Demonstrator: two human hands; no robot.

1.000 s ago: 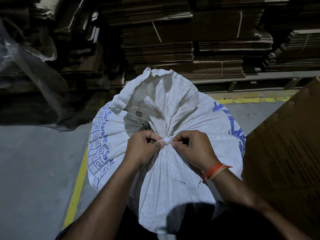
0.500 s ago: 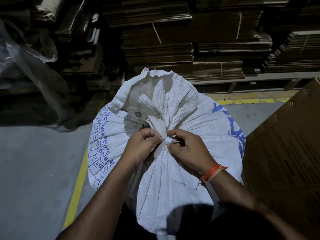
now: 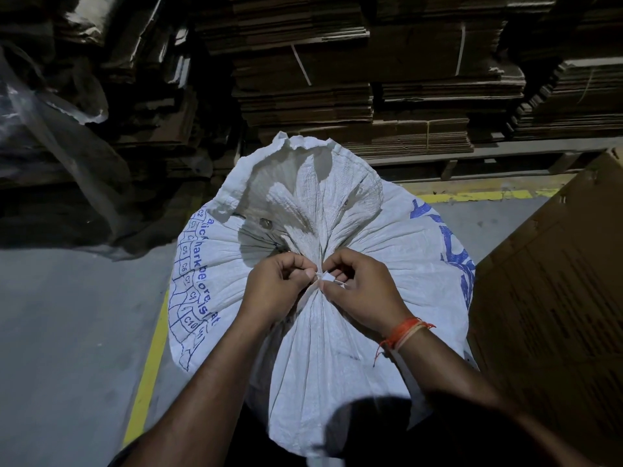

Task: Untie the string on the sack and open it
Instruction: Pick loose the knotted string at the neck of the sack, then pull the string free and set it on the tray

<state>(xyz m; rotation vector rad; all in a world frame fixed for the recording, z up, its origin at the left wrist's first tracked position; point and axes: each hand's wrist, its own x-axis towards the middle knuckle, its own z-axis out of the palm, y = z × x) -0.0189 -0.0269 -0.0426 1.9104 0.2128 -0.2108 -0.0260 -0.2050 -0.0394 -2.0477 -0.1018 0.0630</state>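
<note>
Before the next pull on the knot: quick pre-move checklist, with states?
1. Left hand pinches the thin white string: ok.
2. Right hand pinches the string from the other side: ok.
3. Knot loosened: cannot tell, fingers cover it.
4. Neck of the white woven sack with blue print is gathered tight, not opened: not ok.
5. Sack stands upright, ruffled top above the tie: ok.
6. Brown cardboard sheet at the right is close to the sack; contact cannot tell.
</note>
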